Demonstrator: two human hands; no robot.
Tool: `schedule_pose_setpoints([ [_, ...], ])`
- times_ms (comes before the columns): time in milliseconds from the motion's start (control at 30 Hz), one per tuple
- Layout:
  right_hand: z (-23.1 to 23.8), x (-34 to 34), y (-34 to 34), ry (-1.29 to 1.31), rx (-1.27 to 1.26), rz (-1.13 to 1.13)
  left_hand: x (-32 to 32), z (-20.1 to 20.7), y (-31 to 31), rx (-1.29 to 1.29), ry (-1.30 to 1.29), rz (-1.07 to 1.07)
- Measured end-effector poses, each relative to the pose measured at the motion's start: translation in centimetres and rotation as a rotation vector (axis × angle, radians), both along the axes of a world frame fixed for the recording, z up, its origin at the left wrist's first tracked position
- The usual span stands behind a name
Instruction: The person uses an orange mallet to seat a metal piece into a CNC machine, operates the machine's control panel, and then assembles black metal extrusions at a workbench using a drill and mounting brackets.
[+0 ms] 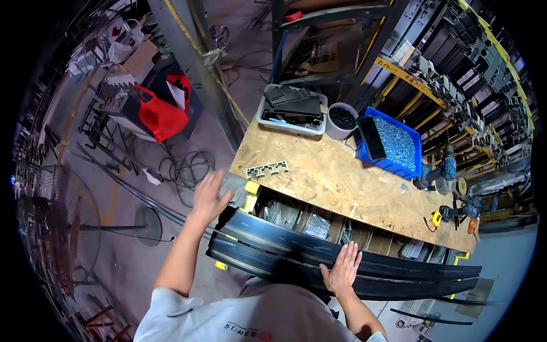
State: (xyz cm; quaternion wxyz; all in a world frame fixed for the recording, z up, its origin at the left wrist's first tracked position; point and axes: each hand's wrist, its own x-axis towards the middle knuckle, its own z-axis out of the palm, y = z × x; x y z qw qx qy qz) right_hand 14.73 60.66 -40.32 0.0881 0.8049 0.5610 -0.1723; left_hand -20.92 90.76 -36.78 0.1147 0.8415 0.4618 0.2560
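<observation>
Two long dark profiles lie side by side in front of me, a rear one [285,232] and a front one [239,254]. My right hand [343,269] rests flat on them, fingers stretched and nothing in its grasp. Beyond their left end, my left hand [209,196] is raised with its fingers apart, slightly blurred and holding nothing. Close to it is a yellow block [251,194] at the bench corner. A short cut piece of profile [268,169] lies on the plywood bench top [325,171]. Under the bench edge, compartments hold metal parts [317,225].
On the bench stand a grey tub [273,126] of dark pieces, a white bucket [340,133] and a blue bin [416,137] of small metal parts. Cordless drills [448,165] and a yellow tape measure [436,219] lie right. A metal post [212,85] rises behind; a red bag [162,117] hangs left.
</observation>
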Motion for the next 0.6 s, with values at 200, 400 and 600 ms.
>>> schedule_pose_setpoints([
  [200,-0.3,0.5,-0.2,-0.029,-0.001,0.023,15.9,7.1,17.2,0.285,0.237,-0.287],
  [400,-0.3,0.4,0.0,-0.073,-0.057,0.038,21.1,3.4,25.0,0.230,0.787,-0.265],
  [600,-0.8,1.0,-0.2,-0.068,-0.082,0.053,22.2,0.5,26.1,0.187,0.815,-0.212],
])
